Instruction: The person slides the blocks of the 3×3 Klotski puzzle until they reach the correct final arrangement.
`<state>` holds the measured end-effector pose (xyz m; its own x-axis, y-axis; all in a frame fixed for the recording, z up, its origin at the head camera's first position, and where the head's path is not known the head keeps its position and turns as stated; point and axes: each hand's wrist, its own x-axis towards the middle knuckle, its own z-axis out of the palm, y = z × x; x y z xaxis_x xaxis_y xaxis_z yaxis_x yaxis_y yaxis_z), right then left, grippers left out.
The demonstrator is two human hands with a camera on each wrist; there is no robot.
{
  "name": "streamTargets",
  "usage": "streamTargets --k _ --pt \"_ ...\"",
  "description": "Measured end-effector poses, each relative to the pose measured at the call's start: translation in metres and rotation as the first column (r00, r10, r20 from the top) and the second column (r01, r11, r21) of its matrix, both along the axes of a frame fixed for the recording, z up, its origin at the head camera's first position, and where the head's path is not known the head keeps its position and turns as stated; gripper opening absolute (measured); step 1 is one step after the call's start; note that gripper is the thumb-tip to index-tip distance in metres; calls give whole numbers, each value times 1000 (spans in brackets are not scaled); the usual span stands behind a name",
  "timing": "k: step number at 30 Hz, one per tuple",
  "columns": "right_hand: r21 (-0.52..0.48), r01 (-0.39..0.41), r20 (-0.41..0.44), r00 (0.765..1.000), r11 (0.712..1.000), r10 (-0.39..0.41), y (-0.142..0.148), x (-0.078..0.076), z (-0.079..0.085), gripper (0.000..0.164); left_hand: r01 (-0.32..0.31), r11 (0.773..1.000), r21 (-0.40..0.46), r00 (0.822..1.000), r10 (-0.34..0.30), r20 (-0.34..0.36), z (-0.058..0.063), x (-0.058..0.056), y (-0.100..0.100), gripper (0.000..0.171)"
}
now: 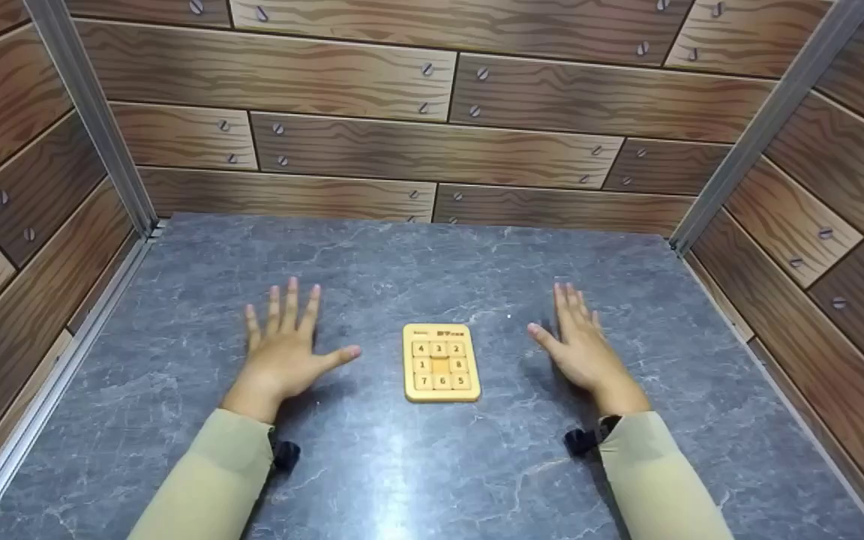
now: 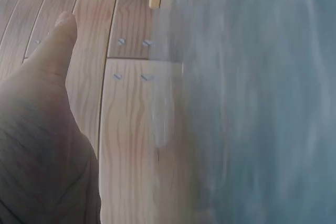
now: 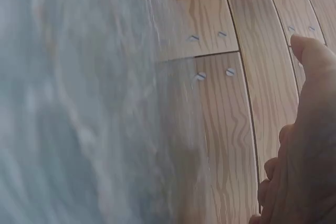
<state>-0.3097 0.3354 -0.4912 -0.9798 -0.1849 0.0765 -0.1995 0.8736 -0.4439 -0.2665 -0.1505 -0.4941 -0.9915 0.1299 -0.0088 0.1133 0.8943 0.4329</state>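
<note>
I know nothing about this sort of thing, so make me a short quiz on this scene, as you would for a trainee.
1. Multiple choice: where is the orange square gap in the rectangular yellow number puzzle, seen from the head camera?
a) top-left corner
b) centre
c) bottom-right corner

2. True or false: the person's bare left grip, fingers spread, is apart from the puzzle.

3. Fill in: in the head view, the bottom row of square pale-yellow tiles reads 7, __, 5.

Key: 1. b; 2. true; 3. 6
</note>
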Motion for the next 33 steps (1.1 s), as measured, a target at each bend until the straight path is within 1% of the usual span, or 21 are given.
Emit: streamTargets --k 3,6,9,14,20,23,29,33 --pt "-32 -38 -11 999 999 38 -6 0 2 98 70 996 47 997 -69 -28 1 -2 10 126" --pt "-71 -83 -25 996 994 81 -13 0 4 97 161 982 96 986 -155 -67 3 -4 20 126" --pt "-87 -116 -38 993 989 113 -20 1 7 98 212 970 121 975 -201 -99 5 -6 30 127" --pt "-52 -145 -38 989 988 143 -29 1 8 99 223 967 121 971 -210 -113 6 -7 44 133" --pt "-45 -179 -39 983 983 177 -38 1 9 98 246 961 125 964 -228 -140 4 -10 54 139" --pt "-45 -191 -41 981 981 189 -43 1 9 98 265 953 145 959 -245 -141 3 -12 60 142" --pt "-53 -223 -41 974 973 221 -50 5 9 98 327 926 187 943 -307 -129 -1 -11 70 145" --pt "-34 -240 -58 969 970 238 -54 7 10 98 346 919 190 937 -326 -125 -4 -12 73 145"
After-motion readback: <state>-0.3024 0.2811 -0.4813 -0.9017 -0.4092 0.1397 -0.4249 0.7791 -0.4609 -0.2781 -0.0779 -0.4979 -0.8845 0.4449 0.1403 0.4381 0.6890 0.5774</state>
